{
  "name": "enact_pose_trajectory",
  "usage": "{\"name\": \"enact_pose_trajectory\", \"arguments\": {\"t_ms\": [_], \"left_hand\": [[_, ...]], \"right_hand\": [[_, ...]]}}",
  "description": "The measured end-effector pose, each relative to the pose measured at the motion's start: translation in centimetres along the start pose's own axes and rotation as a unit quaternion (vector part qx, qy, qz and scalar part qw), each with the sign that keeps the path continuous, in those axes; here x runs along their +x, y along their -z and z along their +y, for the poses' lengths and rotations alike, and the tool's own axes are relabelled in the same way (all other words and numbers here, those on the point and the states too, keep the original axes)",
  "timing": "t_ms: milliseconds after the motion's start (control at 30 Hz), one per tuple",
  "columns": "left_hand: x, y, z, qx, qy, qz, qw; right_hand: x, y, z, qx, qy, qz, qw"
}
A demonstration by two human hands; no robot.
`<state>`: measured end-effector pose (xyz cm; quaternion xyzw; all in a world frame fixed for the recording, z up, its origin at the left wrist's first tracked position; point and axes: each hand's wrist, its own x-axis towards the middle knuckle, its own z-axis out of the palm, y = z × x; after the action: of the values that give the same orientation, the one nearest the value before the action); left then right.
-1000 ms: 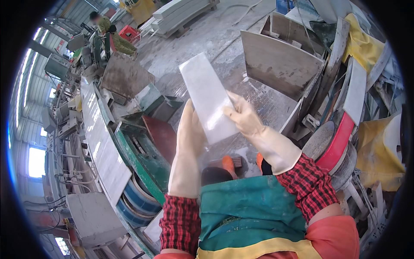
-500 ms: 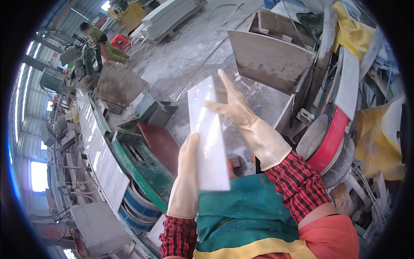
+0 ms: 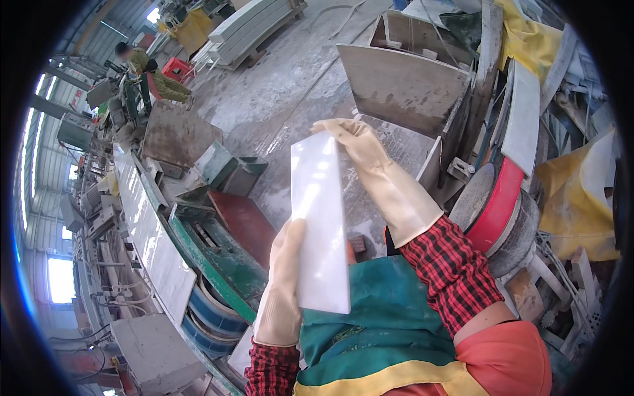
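A long, smooth white stone slab (image 3: 319, 231) stands tilted in front of me, its broad face toward me. My left hand (image 3: 282, 277), in a cream rubber glove, grips its left edge about halfway down; the fingers go behind it and are hidden. At the top right corner my right hand (image 3: 350, 135), gloved alike, bends its fingers over the slab's upper end. The slab's lower end is in front of my green apron (image 3: 383, 297).
To the left are a green metal machine frame (image 3: 211, 264) and a long pale slab (image 3: 155, 237). A wooden-panelled bin (image 3: 403, 86) stands ahead. A red-rimmed wheel (image 3: 492, 211) is close on my right. Another person (image 3: 155, 72) works far left.
My right hand has gone from stretched fingers across the slab's face to bent fingers over its upper end. The slab has moved slightly down toward me, still in my left hand.
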<state>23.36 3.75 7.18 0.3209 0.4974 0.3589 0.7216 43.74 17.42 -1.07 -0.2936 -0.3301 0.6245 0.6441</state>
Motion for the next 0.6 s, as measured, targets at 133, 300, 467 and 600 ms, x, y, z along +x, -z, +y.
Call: {"name": "enact_pose_trajectory", "arguments": {"t_ms": [133, 300, 467, 600], "left_hand": [[1.3, 1.8, -0.7, 0.017, -0.029, 0.049, 0.998], [1.8, 4.4, -0.8, 0.035, -0.064, 0.125, 0.989], [0.4, 8.6, -0.1, -0.027, -0.117, 0.246, 0.962], [-3.9, 16.8, -0.6, -0.142, -0.188, 0.369, 0.899]], "right_hand": [[-0.9, -0.8, 0.4, -0.071, 0.010, -0.017, 0.997], [-3.7, -3.6, -0.7, -0.266, -0.026, -0.143, 0.953], [-6.2, -4.8, -0.8, -0.175, -0.025, -0.335, 0.926], [-2.6, -3.8, 1.5, -0.080, 0.150, -0.348, 0.922]]}}
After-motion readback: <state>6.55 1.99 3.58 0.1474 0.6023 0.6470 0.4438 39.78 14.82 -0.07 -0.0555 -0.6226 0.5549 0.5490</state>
